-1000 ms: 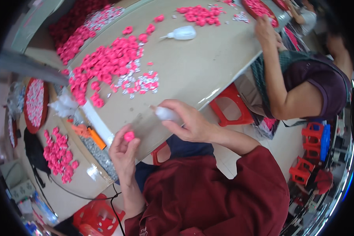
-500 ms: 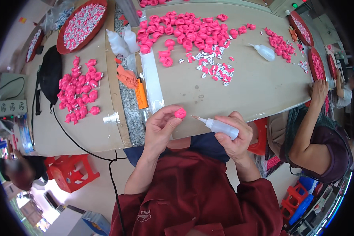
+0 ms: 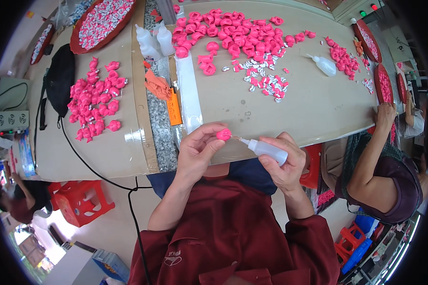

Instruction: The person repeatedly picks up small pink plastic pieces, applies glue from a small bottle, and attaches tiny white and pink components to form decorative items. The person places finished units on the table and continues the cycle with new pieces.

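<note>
From the head view, your left hand (image 3: 197, 147) holds a small rounded pink piece (image 3: 223, 135) up above the near edge of the table (image 3: 304, 111), its grip closed on it between thumb and fingers. Your right hand (image 3: 286, 159) has its grip wrapped around a translucent squeeze bottle (image 3: 270, 152), tilted so that its thin nozzle (image 3: 243, 140) points left at the pink piece. The tip is at the piece or just beside it; you cannot tell from here whether they touch.

Beyond your hands lie a heap of hollow pink pieces (image 3: 245, 40) and, on its near side, a scatter of small white-and-pink parts (image 3: 267, 78). Another bottle (image 3: 324, 65) lies on its side to the right of them.

The step in hand looks like applying the bottle's contents to the pink piece. The next move seems to call for a steady left grip, the tip lined up on the right spot, and a light, measured squeeze, since too much could run over the surface.
</note>
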Available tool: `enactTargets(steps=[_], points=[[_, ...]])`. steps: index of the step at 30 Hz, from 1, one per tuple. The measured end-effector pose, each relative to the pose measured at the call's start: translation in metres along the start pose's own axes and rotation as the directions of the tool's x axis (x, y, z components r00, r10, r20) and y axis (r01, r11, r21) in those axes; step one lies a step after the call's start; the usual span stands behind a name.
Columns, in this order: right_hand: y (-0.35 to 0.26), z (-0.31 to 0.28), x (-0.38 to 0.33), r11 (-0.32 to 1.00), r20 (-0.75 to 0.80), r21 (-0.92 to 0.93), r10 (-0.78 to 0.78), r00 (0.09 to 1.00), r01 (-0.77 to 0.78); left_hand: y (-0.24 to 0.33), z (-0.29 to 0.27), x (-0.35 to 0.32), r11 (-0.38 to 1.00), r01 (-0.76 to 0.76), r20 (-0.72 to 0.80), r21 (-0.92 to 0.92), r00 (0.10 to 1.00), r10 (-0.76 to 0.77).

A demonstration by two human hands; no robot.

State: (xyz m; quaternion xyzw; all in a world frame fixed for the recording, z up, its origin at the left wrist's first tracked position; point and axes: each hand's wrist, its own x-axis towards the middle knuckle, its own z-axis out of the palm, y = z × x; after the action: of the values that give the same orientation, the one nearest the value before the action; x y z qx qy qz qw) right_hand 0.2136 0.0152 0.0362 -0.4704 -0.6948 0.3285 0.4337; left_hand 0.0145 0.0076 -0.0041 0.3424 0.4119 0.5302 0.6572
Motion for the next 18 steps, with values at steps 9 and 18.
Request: enactTargets(steps=[9,18], points=[[-0.0022,-0.0036,0.0017,1.0,0.005,0.002,0.0,1.0,0.0,-0.003,-0.0023,0.0005,1.0,-0.016,0.005,0.004,1.0,0.016],[-0.0037,-0.0062,0.0044,0.999,0.014,-0.034,0.002,1.0,-0.001,-0.0023,-0.002,0.0008,1.0,0.0,-0.012,-0.006,1.0,0.0]])
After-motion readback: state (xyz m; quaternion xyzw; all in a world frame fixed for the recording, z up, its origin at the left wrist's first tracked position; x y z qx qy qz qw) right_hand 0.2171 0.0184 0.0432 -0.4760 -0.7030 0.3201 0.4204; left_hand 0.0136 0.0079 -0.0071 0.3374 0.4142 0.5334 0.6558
